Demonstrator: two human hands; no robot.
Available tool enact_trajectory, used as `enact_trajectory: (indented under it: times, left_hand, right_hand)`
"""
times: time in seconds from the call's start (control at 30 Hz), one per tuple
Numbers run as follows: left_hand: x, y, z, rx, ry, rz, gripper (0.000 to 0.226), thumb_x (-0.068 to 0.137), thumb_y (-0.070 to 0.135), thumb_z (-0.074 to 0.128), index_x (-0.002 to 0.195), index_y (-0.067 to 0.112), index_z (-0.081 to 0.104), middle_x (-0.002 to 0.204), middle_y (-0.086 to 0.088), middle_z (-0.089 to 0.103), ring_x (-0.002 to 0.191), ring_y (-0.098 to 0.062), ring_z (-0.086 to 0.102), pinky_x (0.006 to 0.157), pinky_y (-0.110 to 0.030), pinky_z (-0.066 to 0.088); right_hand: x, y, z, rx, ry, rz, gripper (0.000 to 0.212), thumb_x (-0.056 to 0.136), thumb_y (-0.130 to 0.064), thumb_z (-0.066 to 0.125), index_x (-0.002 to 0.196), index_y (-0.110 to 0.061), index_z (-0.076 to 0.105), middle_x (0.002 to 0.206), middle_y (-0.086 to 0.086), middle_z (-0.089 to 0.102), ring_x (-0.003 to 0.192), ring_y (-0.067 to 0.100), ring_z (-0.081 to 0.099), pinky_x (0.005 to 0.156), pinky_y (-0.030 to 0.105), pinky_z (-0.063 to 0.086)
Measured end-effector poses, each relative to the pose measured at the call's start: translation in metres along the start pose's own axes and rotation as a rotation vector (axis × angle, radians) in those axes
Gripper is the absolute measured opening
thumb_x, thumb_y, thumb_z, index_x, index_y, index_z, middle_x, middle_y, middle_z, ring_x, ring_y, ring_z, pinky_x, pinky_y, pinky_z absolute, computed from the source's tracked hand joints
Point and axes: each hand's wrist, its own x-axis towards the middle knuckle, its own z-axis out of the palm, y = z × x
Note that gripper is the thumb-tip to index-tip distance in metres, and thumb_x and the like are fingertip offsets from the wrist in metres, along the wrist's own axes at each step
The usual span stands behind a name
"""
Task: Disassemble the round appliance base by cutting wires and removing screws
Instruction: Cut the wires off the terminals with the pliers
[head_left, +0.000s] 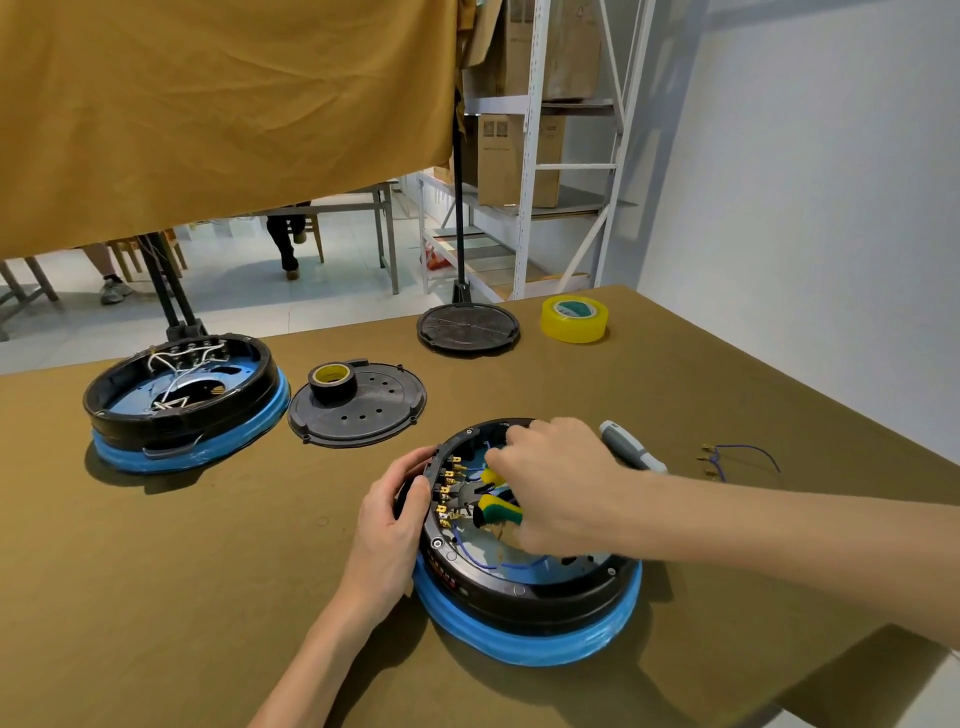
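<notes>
Round appliance base (524, 597), lid off and sitting near the front of the surface (208, 545), is being steadied at its left rim by the left hand (392, 525), fingers curled over the edge. Yellow-green handled cutters (496, 506) are being gripped inside the open shell by the right hand (558, 486), down among the blue wires (488, 564). A grey screwdriver (631, 447) is lying just behind.
</notes>
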Motion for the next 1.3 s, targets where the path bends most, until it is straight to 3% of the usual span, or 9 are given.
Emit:
enact_trajectory:
  times: [0.17, 0.27, 0.37, 0.43, 0.5, 0.7, 0.87, 1.07, 1.3]
  left_hand:
    - [0.000, 0.001, 0.000, -0.012, 0.001, 0.004, 0.043, 0.098, 0.048, 0.045, 0.138, 0.038, 0.056, 0.135, 0.015, 0.063, 0.132, -0.007, 0.053, 0.112, -0.048, 0.046]
    - [0.000, 0.002, 0.000, -0.017, 0.000, 0.018, 0.042, 0.098, 0.047, 0.045, 0.137, 0.038, 0.057, 0.131, 0.020, 0.064, 0.129, -0.003, 0.055, 0.110, -0.041, 0.048]
    - [0.001, 0.002, 0.000, -0.004, 0.000, 0.019, 0.036, 0.101, 0.043, 0.046, 0.135, 0.040, 0.056, 0.131, 0.023, 0.063, 0.128, 0.004, 0.054, 0.110, -0.034, 0.047]
    - [0.001, 0.001, 0.001, 0.008, 0.001, 0.020, 0.029, 0.107, 0.034, 0.047, 0.135, 0.041, 0.056, 0.132, 0.024, 0.062, 0.126, 0.007, 0.053, 0.110, -0.032, 0.046]
    - [0.002, 0.000, 0.000, 0.018, 0.008, 0.016, 0.031, 0.109, 0.026, 0.046, 0.136, 0.039, 0.056, 0.134, 0.021, 0.062, 0.128, 0.004, 0.053, 0.111, -0.035, 0.045]
    - [0.001, 0.002, 0.001, 0.001, 0.008, 0.011, 0.031, 0.109, 0.030, 0.046, 0.137, 0.035, 0.056, 0.134, 0.015, 0.063, 0.127, -0.002, 0.056, 0.110, -0.042, 0.049]
    - [0.000, 0.002, 0.001, 0.000, 0.002, 0.015, 0.038, 0.105, 0.036, 0.046, 0.142, 0.031, 0.055, 0.137, 0.010, 0.062, 0.132, -0.009, 0.054, 0.111, -0.050, 0.047]
    - [0.000, 0.003, 0.002, 0.002, 0.001, -0.002, 0.047, 0.097, 0.048, 0.044, 0.141, 0.035, 0.055, 0.138, 0.011, 0.061, 0.135, -0.012, 0.052, 0.112, -0.052, 0.046]
    - [0.001, -0.001, 0.001, 0.006, 0.008, -0.011, 0.048, 0.097, 0.050, 0.044, 0.142, 0.036, 0.055, 0.139, 0.013, 0.061, 0.136, -0.012, 0.051, 0.114, -0.051, 0.043]
  right_hand:
    - [-0.001, 0.002, 0.001, -0.020, -0.001, -0.009, 0.035, 0.077, -0.040, 0.073, 0.097, -0.015, 0.058, 0.081, -0.002, 0.046, 0.075, 0.023, 0.049, 0.062, 0.032, 0.031]
    - [-0.001, 0.005, 0.002, -0.038, 0.006, -0.033, 0.039, 0.078, -0.041, 0.072, 0.104, -0.015, 0.059, 0.088, 0.000, 0.051, 0.079, 0.023, 0.049, 0.067, 0.034, 0.032]
    - [-0.001, 0.007, -0.007, 0.065, -0.080, 0.027, 0.046, 0.079, -0.045, 0.072, 0.114, -0.016, 0.066, 0.091, 0.000, 0.063, 0.082, 0.023, 0.061, 0.062, 0.031, 0.045]
    - [0.000, 0.004, -0.005, 0.145, -0.138, 0.099, 0.038, 0.078, -0.045, 0.073, 0.105, -0.019, 0.066, 0.082, -0.001, 0.064, 0.075, 0.024, 0.063, 0.056, 0.029, 0.043]
    - [0.002, 0.000, -0.004, 0.152, -0.142, 0.128, 0.031, 0.077, -0.044, 0.074, 0.093, -0.021, 0.062, 0.075, -0.003, 0.060, 0.067, 0.022, 0.059, 0.054, 0.028, 0.040]
    - [-0.005, 0.016, 0.005, -0.206, 0.018, -0.194, 0.051, 0.079, -0.038, 0.074, 0.120, -0.013, 0.057, 0.101, 0.004, 0.056, 0.085, 0.022, 0.047, 0.074, 0.034, 0.037]
    - [-0.011, 0.024, 0.011, -0.088, 0.041, -0.157, 0.064, 0.082, -0.053, 0.072, 0.133, -0.018, 0.055, 0.111, 0.003, 0.057, 0.093, 0.021, 0.049, 0.080, 0.034, 0.041]
    - [-0.016, 0.027, 0.012, -0.050, 0.059, -0.146, 0.069, 0.083, -0.056, 0.069, 0.138, -0.017, 0.053, 0.115, 0.004, 0.057, 0.098, 0.022, 0.051, 0.084, 0.034, 0.041]
    - [-0.016, 0.040, 0.009, 0.086, 0.018, 0.007, 0.077, 0.078, -0.059, 0.070, 0.145, -0.023, 0.053, 0.105, -0.002, 0.055, 0.090, 0.018, 0.050, 0.076, 0.033, 0.041]
